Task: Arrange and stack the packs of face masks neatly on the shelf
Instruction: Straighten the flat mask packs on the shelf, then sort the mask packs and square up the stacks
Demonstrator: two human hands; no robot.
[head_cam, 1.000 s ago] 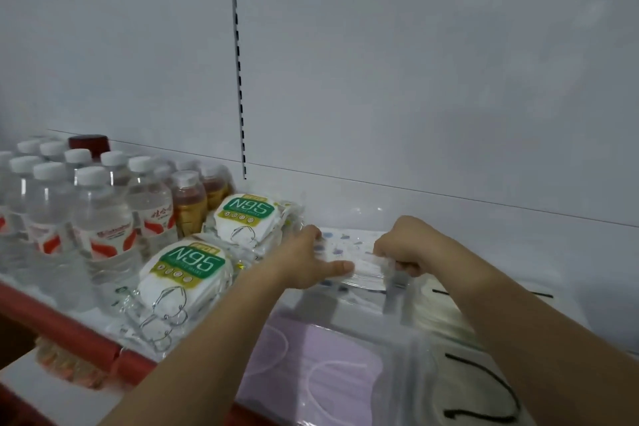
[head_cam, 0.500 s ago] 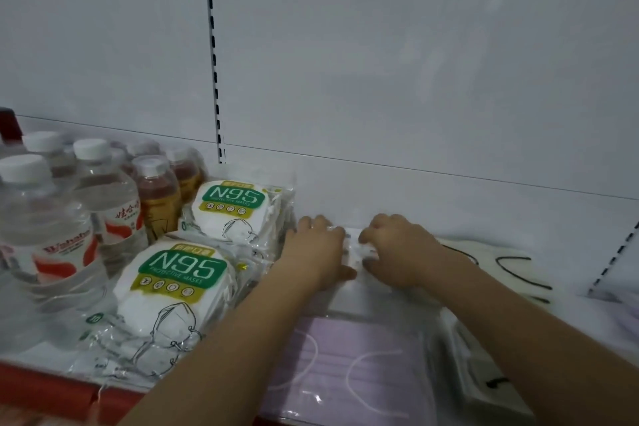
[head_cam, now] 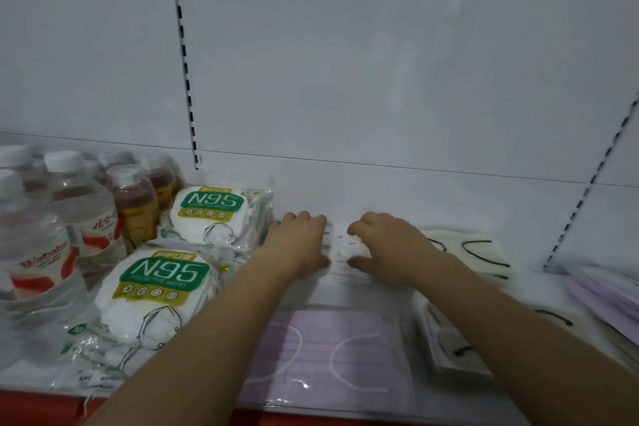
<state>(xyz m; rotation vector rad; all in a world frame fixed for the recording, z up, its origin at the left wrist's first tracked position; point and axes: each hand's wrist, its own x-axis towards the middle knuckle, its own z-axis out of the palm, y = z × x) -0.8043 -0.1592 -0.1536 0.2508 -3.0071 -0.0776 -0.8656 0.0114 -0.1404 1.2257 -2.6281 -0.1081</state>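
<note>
At six o'clock, nearest the shelf's front edge, lies a clear pack of purple masks (head_cam: 332, 356). At eight o'clock sits a front N95 pack (head_cam: 155, 294), a second N95 pack (head_cam: 211, 214) behind it at ten. Beyond the purple pack, toward twelve, the left hand (head_cam: 297, 245) and right hand (head_cam: 387, 249) rest palm-down, fingers curled over the ends of a patterned mask pack (head_cam: 340, 245), gripping it against the shelf's back wall. Cream masks with black loops (head_cam: 480, 249) lie at two o'clock; water bottles (head_cam: 69, 218) stand at nine.
</note>
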